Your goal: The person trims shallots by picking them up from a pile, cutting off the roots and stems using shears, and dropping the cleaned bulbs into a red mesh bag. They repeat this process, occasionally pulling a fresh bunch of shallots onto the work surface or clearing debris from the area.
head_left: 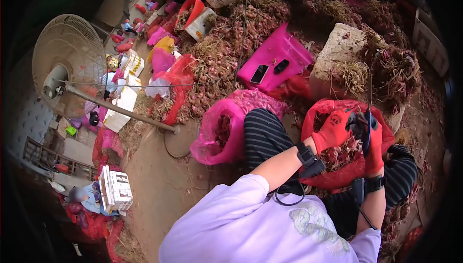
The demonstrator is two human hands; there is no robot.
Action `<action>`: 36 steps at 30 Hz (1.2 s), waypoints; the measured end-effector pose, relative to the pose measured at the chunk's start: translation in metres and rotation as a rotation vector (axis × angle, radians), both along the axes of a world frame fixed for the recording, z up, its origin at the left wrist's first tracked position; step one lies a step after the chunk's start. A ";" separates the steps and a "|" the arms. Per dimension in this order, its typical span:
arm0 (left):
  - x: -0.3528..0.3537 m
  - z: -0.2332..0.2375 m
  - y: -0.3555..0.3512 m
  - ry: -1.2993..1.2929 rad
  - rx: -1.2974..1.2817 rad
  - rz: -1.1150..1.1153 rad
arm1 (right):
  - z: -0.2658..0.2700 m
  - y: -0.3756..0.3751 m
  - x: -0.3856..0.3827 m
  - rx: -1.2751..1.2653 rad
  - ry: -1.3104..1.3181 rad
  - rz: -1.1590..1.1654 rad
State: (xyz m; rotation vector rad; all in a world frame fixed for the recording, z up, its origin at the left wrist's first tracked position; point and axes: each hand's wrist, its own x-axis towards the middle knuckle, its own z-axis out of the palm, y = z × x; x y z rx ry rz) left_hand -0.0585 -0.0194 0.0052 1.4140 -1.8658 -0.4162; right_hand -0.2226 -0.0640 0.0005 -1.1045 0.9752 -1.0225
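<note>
At the left, the round wire cage of a fan (68, 63) hung on a long pole, whose base stood on a smooth stretch of floor (154, 190) that ran right to the pink mesh bag (220, 130). That bag had a wide, rounded mouth and touched the striped knee (263, 133). Beyond it, a glossy pink tub (277, 58) carried a phone (259, 74), with papery shallots (236, 46) heaped along its left edge. The red mesh bag (333, 178) sat between the legs, its rim framing dry, reddish peelings (340, 156). Over its mouth, the red-gloved left hand (335, 127) and right hand (374, 142) came close together, fingers bent at something dark (358, 124); I couldn't tell whether either was clamped on it. Near the right hand stood a rough, pale foam block (337, 46).
</note>
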 end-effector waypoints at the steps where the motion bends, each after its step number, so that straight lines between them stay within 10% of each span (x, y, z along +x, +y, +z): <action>1: -0.002 -0.003 0.002 -0.032 -0.018 0.010 | -0.002 -0.001 -0.001 -0.010 -0.002 0.011; 13: 0.002 -0.015 -0.005 0.795 0.376 -0.135 | -0.008 -0.002 -0.002 -0.169 0.047 0.062; 14: 0.002 -0.017 -0.001 0.380 0.173 0.044 | 0.004 0.006 -0.001 -0.019 0.051 0.061; 25: 0.006 0.028 0.010 -0.570 -0.040 0.078 | -0.030 -0.004 0.000 -0.062 -0.033 0.154; 28: -0.013 0.020 0.017 -0.474 -0.080 0.128 | -0.010 0.007 0.007 0.010 -0.096 -0.011; 32: -0.006 0.001 0.012 0.044 0.067 0.034 | -0.020 0.004 0.007 0.039 -0.115 -0.036; 36: -0.001 -0.034 -0.005 1.172 0.453 -0.053 | -0.007 0.003 0.014 -0.206 -0.009 -0.100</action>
